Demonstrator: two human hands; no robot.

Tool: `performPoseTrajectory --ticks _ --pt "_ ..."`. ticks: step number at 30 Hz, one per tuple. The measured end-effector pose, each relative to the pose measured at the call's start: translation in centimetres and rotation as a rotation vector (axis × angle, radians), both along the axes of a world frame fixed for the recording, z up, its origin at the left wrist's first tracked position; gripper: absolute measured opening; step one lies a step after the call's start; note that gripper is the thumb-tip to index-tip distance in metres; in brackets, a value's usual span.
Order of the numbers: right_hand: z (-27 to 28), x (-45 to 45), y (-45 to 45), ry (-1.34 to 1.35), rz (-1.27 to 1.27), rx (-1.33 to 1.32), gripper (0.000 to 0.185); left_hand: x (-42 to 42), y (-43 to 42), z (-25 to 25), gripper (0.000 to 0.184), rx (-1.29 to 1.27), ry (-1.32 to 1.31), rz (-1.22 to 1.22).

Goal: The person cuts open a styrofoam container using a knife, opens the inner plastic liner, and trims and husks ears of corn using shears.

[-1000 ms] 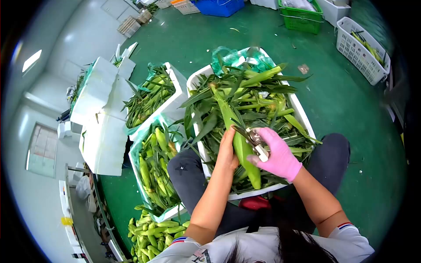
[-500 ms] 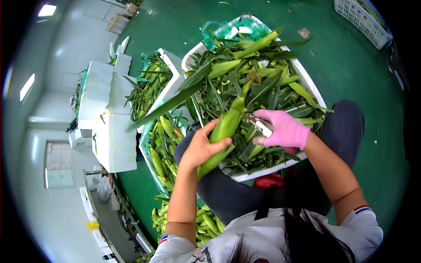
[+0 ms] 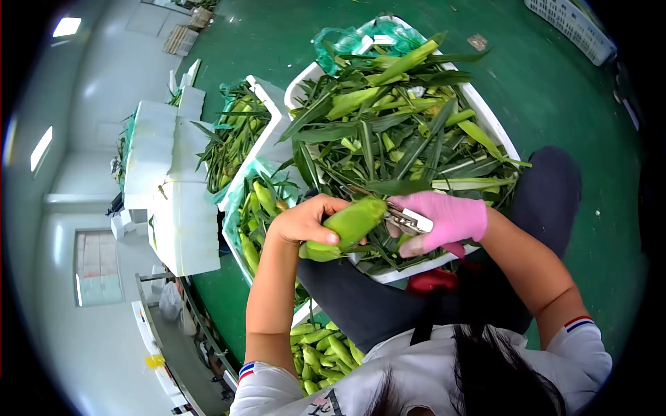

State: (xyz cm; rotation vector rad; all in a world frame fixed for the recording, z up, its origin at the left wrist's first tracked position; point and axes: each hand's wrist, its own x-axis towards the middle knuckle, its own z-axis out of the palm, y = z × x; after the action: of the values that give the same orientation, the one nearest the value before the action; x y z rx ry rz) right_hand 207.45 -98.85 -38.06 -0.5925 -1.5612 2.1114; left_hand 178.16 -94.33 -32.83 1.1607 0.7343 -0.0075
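My left hand (image 3: 305, 220) is wrapped round a green ear of corn (image 3: 355, 222) still in its husk. The ear lies nearly level, its blunt end toward my other hand. On my right hand (image 3: 454, 216) is a pink glove, and its fingers are closed on pruning shears (image 3: 413, 219) with white handles. The metal blades are right at the ear's blunt end; whether they touch it I cannot tell. Beneath both hands is a heap of cut leaves and husks (image 3: 388, 132) in a white tub (image 3: 496, 132).
Left of the tub, a foam box (image 3: 260, 149) holds more leafy corn. Trimmed ears (image 3: 322, 353) are piled by my left elbow. White foam boxes (image 3: 191, 229) stand farther left. A white crate (image 3: 572, 31) is at the upper right on the green floor (image 3: 555, 104).
The ear has swung from steep to nearly level, and the narrow leafy stalk at its upper end is gone. The long leaf stretching left over the boxes no longer shows there.
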Motion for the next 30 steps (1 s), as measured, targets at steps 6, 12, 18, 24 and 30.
performPoseTrajectory --ticks 6,12,18,24,30 --pt "-0.9 -0.5 0.6 0.252 -0.455 -0.542 0.025 1.3 -0.1 -3.1 0.076 0.065 -0.414 0.697" --pt "0.8 -1.0 -0.8 -0.266 -0.585 0.075 0.059 0.9 1.0 -2.2 0.049 0.437 -0.517 1.576" --pt "-1.4 -2.7 -1.3 -0.426 -0.589 0.094 0.075 4.8 -1.7 -2.8 0.045 0.316 -0.678 1.798" --pt "-3.6 -2.5 -0.1 -0.225 -0.66 0.088 0.054 8.9 -4.8 -7.6 0.059 0.318 -0.633 1.735" --pt "-4.7 -4.0 -0.1 -0.101 -0.553 -0.218 0.023 5.3 -3.2 -7.3 0.049 0.134 -0.605 1.79"
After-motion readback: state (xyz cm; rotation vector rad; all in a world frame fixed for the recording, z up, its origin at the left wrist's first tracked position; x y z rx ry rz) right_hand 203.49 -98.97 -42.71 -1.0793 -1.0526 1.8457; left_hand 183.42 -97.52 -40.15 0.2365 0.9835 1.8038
